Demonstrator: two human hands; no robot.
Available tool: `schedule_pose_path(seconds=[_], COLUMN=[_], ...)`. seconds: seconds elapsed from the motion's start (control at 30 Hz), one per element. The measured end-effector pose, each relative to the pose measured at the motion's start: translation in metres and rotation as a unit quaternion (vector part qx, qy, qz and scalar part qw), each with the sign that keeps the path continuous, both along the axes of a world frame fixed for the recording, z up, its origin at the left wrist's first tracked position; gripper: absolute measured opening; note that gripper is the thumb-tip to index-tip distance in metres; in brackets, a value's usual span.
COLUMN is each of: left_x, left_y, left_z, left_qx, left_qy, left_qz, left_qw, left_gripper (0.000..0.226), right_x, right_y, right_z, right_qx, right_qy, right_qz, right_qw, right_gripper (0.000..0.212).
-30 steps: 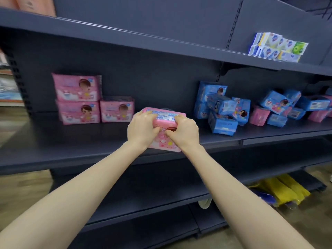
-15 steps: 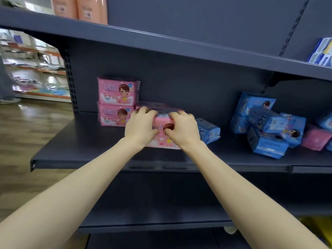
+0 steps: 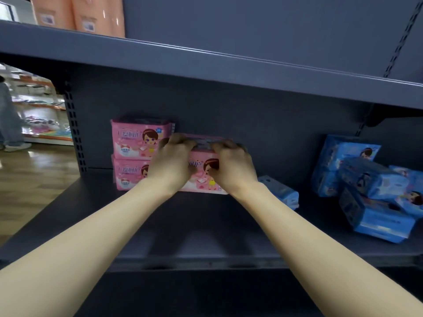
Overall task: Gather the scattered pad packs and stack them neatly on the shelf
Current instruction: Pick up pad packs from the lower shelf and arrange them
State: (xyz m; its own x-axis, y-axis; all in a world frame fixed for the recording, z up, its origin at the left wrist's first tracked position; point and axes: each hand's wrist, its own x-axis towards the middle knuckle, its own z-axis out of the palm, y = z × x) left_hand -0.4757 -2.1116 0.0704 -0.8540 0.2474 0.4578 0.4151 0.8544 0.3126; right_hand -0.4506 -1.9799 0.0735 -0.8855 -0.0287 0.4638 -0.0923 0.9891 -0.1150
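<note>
1. Both hands grasp one pink pad pack (image 3: 201, 167): left hand (image 3: 170, 164) wraps its left end, right hand (image 3: 231, 165) its right end, fingers curled over the top edge.
2. The pack sits at stack height on the shelf (image 3: 206, 225), just right of the two-high pink stack (image 3: 137, 156). What lies under it is hidden by the hands; can't tell whether it rests on another pack.
3. Risk: if released before it's flush with the stack, it sits skewed or slides forward. Soft wrapper, so a tight squeeze could deform it and leave it tilted.
4. Risk: the right wrist is close to a small blue pack (image 3: 280, 191) lying just right of it; pulling the right hand back wide could knock it.
5. Further right, the blue pack pile (image 3: 368, 191) looks loose and tilted, and I'd judge it unsorted.
6. Labels: pink packs show a cartoon girl and white Chinese-style lettering, not legible. Blue packs carry the same cartoon face; text too small to read.
7. Above the hands, peach packages (image 3: 80, 14) have labels, unreadable.
</note>
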Motion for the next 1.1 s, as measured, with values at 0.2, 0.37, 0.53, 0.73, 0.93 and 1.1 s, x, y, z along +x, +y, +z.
schedule_pose_path(seconds=[0.2,0.37,0.53,0.73,0.93,1.1], left_x=[-0.034,-0.061,-0.082,-0.101,-0.114,-0.125], left_y=[0.008,0.015,0.024,0.025,0.020,0.018], left_z=[0.010,0.014,0.013,0.010,0.005,-0.001], left_qx=[0.001,0.008,0.006,0.010,0.036,0.037], left_qy=[0.050,0.080,0.103,0.108,0.110,0.104], left_qz=[-0.005,-0.012,-0.013,-0.006,0.013,0.015], left_qw=[0.999,0.997,0.995,0.994,0.993,0.994], left_gripper=[0.057,0.057,0.058,0.056,0.057,0.057], right_x=[-0.028,-0.052,-0.074,-0.094,-0.108,-0.121], right_y=[0.010,0.019,0.028,0.032,0.030,0.027], right_z=[0.013,0.020,0.019,0.010,0.007,0.002], right_qx=[0.002,0.022,0.021,0.010,0.021,0.027], right_qy=[0.038,0.063,0.068,0.069,0.075,0.077], right_qz=[0.005,0.011,0.014,0.026,0.039,0.044], right_qw=[0.999,0.998,0.997,0.997,0.996,0.996], right_gripper=[0.041,0.039,0.040,0.043,0.042,0.040])
